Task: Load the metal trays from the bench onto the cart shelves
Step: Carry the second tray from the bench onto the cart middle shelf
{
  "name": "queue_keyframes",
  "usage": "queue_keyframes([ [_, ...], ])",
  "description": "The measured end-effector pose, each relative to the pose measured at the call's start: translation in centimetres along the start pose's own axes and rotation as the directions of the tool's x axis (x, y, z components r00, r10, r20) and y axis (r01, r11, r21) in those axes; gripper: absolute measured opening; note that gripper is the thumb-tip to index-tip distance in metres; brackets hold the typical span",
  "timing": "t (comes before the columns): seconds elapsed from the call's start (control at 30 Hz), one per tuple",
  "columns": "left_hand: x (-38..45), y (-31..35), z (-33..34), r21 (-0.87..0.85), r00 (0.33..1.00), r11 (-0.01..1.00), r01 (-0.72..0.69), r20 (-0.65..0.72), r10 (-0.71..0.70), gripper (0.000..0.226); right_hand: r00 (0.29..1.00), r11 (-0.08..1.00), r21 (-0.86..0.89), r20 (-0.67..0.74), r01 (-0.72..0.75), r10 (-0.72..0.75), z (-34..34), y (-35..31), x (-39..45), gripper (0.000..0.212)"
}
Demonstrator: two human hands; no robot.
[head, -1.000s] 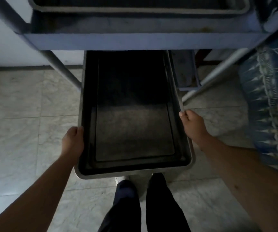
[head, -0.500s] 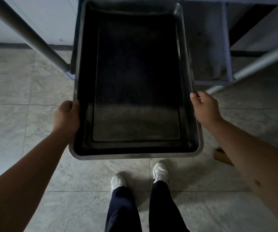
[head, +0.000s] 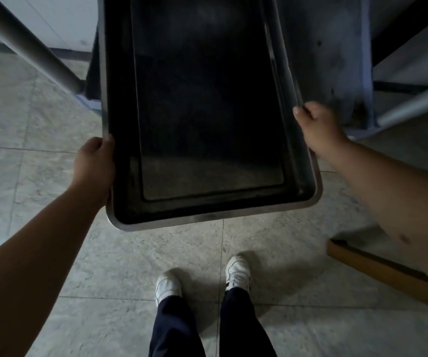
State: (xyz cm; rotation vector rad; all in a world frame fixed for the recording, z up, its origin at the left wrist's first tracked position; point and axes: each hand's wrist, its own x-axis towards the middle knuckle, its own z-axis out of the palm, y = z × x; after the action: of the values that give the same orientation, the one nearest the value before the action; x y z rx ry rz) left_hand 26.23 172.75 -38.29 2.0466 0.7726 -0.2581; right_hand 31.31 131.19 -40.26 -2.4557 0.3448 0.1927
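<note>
Both the left hand (head: 95, 166) and right hand (head: 318, 127) grip the long rims of the metal tray (head: 207, 124), its far end over the cart's low shelf (head: 336, 60). Keeping it level and square should let it slide in without catching the cart leg (head: 35, 50).

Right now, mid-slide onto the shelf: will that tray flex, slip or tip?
The tray is probably stiff: its rim runs straight between the left hand and right hand. Bare metal edges look smooth, so each grip could slip. The near end overhangs the floor, so it may tip if released.
</note>
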Motion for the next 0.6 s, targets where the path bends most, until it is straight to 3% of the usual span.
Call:
queue_keyframes([
  [0.17,-0.3,0.9,2.3,-0.204,0.998,0.977,0.068,0.034,-0.062,0.028,0.998,0.998,0.034,0.047,-0.049,0.047,-1.8,0.6,2.7,0.027],
  [0.3,-0.3,0.9,2.3,-0.244,0.993,0.963,0.116,0.029,-0.113,0.030,0.976,0.960,0.188,0.103,-0.208,0.191,-3.0,1.5,0.6,0.040],
  [0.4,-0.5,1.1,2.7,-0.275,0.992,0.953,0.128,0.025,-0.126,0.028,0.941,0.932,0.223,-0.122,-0.285,0.316,-2.9,2.9,-6.5,0.039],
  [0.47,-0.7,1.3,2.8,-0.293,0.991,0.947,0.134,0.019,-0.134,0.028,0.862,0.863,0.355,-0.228,-0.360,0.454,-1.3,2.9,-12.8,0.045],
  [0.53,-0.9,1.4,3.0,-0.298,0.990,0.944,0.140,0.014,-0.142,0.029,0.819,0.693,0.565,-0.052,-0.448,0.571,1.0,1.6,-18.2,0.057],
  [0.6,-1.4,1.6,3.3,-0.294,0.989,0.945,0.142,0.013,-0.144,0.030,0.823,0.533,0.700,0.142,-0.476,0.550,3.0,-0.2,-20.5,0.052],
])
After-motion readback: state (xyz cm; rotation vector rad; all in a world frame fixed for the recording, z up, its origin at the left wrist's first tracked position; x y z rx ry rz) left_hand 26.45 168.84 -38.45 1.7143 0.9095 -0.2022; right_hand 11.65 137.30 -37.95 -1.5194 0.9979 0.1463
